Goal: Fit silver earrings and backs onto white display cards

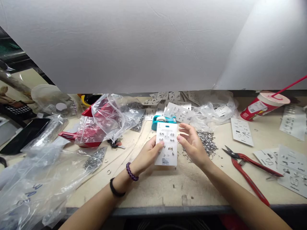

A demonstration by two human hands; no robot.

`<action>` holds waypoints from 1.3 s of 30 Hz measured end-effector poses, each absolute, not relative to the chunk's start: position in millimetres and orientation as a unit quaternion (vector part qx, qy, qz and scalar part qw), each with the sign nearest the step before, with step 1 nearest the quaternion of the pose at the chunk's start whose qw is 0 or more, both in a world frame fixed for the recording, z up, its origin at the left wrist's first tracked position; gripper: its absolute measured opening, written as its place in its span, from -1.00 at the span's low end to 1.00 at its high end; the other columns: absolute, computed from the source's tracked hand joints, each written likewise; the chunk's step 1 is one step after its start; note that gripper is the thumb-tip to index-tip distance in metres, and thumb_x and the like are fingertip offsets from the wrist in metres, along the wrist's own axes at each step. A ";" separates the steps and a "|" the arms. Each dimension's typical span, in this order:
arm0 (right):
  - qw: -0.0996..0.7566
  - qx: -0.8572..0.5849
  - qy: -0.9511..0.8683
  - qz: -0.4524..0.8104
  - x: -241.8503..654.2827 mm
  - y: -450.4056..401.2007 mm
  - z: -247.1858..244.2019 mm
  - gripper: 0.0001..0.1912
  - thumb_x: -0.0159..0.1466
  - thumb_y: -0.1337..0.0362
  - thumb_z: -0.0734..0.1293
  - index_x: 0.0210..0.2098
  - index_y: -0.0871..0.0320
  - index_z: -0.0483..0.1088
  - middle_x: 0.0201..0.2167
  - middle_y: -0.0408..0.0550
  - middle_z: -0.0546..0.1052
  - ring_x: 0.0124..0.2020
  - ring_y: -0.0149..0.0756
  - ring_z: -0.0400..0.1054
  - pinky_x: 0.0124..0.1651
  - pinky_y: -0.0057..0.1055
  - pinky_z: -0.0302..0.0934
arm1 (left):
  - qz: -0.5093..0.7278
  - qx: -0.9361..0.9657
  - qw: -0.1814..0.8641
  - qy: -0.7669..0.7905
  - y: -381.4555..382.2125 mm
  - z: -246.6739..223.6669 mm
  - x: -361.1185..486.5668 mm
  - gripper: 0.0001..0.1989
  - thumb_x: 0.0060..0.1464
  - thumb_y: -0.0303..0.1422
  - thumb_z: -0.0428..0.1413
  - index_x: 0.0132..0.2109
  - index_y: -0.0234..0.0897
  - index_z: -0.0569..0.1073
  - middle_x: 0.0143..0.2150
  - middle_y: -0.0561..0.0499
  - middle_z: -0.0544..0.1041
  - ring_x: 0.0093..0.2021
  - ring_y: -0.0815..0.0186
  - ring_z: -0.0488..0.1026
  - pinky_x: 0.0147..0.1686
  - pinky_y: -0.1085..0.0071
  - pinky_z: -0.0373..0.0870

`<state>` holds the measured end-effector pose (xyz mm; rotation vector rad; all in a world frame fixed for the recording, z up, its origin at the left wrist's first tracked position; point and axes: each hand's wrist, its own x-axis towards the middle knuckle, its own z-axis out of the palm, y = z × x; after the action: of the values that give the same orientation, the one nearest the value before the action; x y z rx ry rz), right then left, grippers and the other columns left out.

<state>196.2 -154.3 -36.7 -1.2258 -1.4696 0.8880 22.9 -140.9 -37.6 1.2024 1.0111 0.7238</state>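
Observation:
My left hand point(151, 151) grips a white earring card point(167, 159) by its left edge, thumb across the front. The card is held upright above the table and carries rows of small metal studs. By the card's right edge is my right hand point(194, 145), its fingers curved and apart with nothing visible in them. Whether its thumb tip touches the card I cannot tell. Right behind the card stands a teal tape dispenser point(154, 123). A pile of small metal pieces point(208, 142) lies beyond my right hand, partly hidden by it.
Red-handled cutters point(249, 179) lie at the right, near more cards point(242, 131) and a tilted red cup point(259, 107) with a straw. Clear plastic bags point(112, 115) and red bins point(90, 134) crowd the left. A white panel point(153, 48) spans the back.

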 end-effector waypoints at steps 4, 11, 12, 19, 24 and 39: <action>0.490 -0.395 -0.776 0.038 195.6 -160.7 -34.4 -0.68 0.14 0.28 0.30 -0.09 0.08 0.25 -0.21 0.01 0.34 -0.16 -0.18 0.26 -0.17 -0.16 0.27 | 0.387 0.452 0.671 0.443 -137.9 -31.9 23.5 -0.62 0.05 -0.28 0.00 0.02 -0.32 0.25 -0.09 -0.15 0.44 -0.27 0.23 0.44 -0.47 0.38 0.43; 0.422 -0.375 -0.825 -0.013 196.2 -154.7 -44.0 -0.78 0.18 0.45 0.25 -0.19 0.13 0.37 -0.24 0.02 0.47 -0.21 -0.22 0.34 -0.24 -0.26 0.31 | 0.424 0.416 0.730 0.337 -136.4 -22.7 14.9 -0.63 0.03 -0.35 0.05 0.02 -0.22 0.26 0.01 -0.12 0.36 -0.17 0.23 0.42 -0.50 0.48 0.47; 0.465 -0.392 -0.793 0.021 196.8 -153.8 -44.0 -0.78 0.19 0.46 0.24 -0.19 0.12 0.37 -0.26 -0.01 0.49 -0.22 -0.24 0.36 -0.22 -0.27 0.31 | 0.415 0.426 0.740 0.313 -136.5 -22.7 12.9 -0.65 0.02 -0.34 0.06 0.00 -0.22 0.29 0.00 -0.12 0.35 -0.16 0.21 0.42 -0.50 0.47 0.48; 0.607 -0.502 -0.398 0.470 214.3 -142.6 -30.2 -0.81 0.14 0.23 0.33 -0.25 0.14 0.38 -0.29 -0.05 0.51 -0.30 -0.29 0.43 -0.29 -0.31 0.42 | 0.446 0.452 0.727 0.261 -138.3 -23.4 6.3 -0.77 -0.03 -0.33 0.08 -0.17 -0.25 0.40 -0.30 0.00 0.43 -0.42 0.40 0.39 -0.57 0.52 0.44; 0.597 -0.528 -0.303 0.523 245.4 -94.7 -12.5 -0.93 0.12 0.29 0.35 -0.37 0.11 0.40 -0.22 -0.01 0.49 -0.15 -0.29 0.39 -0.05 -0.37 0.35 | 0.453 0.442 0.717 0.294 -138.1 -22.4 7.9 -0.83 -0.07 -0.36 0.08 -0.27 -0.30 0.42 -0.41 0.02 0.40 -0.47 0.43 0.34 -0.59 0.54 0.38; 0.166 -0.866 -0.461 0.100 365.6 -143.9 12.0 -0.54 0.12 0.00 0.21 -0.14 0.19 0.35 -0.19 0.18 0.47 -0.10 0.11 0.31 -0.11 0.03 0.17 | 0.369 0.495 0.691 0.376 -143.0 -23.7 8.5 -0.88 0.02 -0.33 0.04 -0.28 -0.28 0.39 -0.40 0.04 0.40 -0.44 0.42 0.30 -0.47 0.49 0.31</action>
<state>365.6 -143.9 12.0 -2.4662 -1.3119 0.2850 8.5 -143.0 -23.7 1.1074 0.8400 0.8240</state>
